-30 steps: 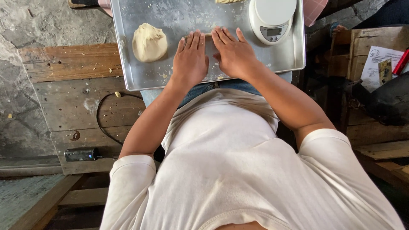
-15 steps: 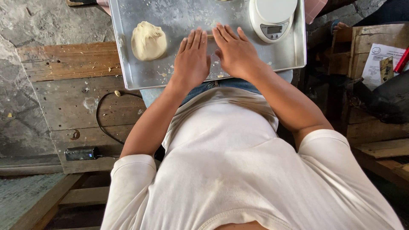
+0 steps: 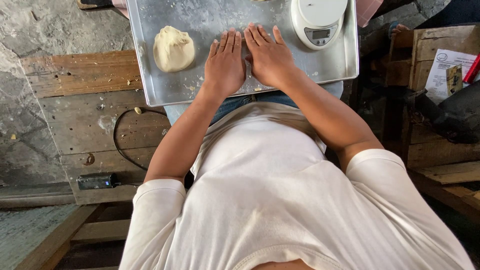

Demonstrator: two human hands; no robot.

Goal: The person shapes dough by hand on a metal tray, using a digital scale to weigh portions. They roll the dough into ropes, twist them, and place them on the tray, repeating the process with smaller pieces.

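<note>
On metal tray (image 3: 150, 75), left hand (image 3: 226, 62), right hand (image 3: 270, 55) flat, side by side, fingers extended

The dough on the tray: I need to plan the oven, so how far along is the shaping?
Done: one rounded dough lump sits on the floured metal tray, apart from both hands. In hand: the left hand and right hand press flat, side by side, on the tray; whatever lies under the palms is hidden. Left: the white kitchen scale is bare, and nothing looks flattened yet.

We see a white short-sleeved T-shirt (image 3: 280, 200), slightly creased, blue jeans (image 3: 240, 102) at the waist, bare forearms, no rings or watch.
</note>
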